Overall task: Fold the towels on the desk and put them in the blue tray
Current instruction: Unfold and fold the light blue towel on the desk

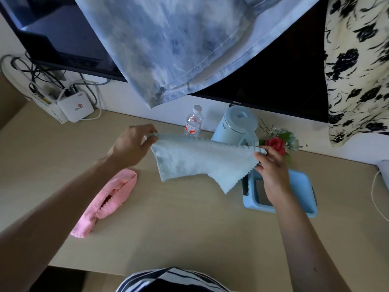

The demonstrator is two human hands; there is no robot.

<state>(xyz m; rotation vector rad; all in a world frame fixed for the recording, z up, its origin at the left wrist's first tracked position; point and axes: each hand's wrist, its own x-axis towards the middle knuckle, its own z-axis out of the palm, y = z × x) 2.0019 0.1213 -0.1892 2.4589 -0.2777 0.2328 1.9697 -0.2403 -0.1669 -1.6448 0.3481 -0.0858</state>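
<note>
Hanging above the desk (pixel 189 228), the pale blue towel (pixel 200 163) is stretched between both hands: the left hand (pixel 130 144) pinches its left top corner and the right hand (pixel 271 169) pinches the right top corner, the lower edge drooping loose. A crumpled pink towel (pixel 105 203) lies on the desk under the left forearm. The blue tray (pixel 303 186) sits on the desk beneath the right hand. Behind the towel stand a water bottle (pixel 193 121), a light blue kettle (pixel 235 125) and a red flower (pixel 275 144).
</note>
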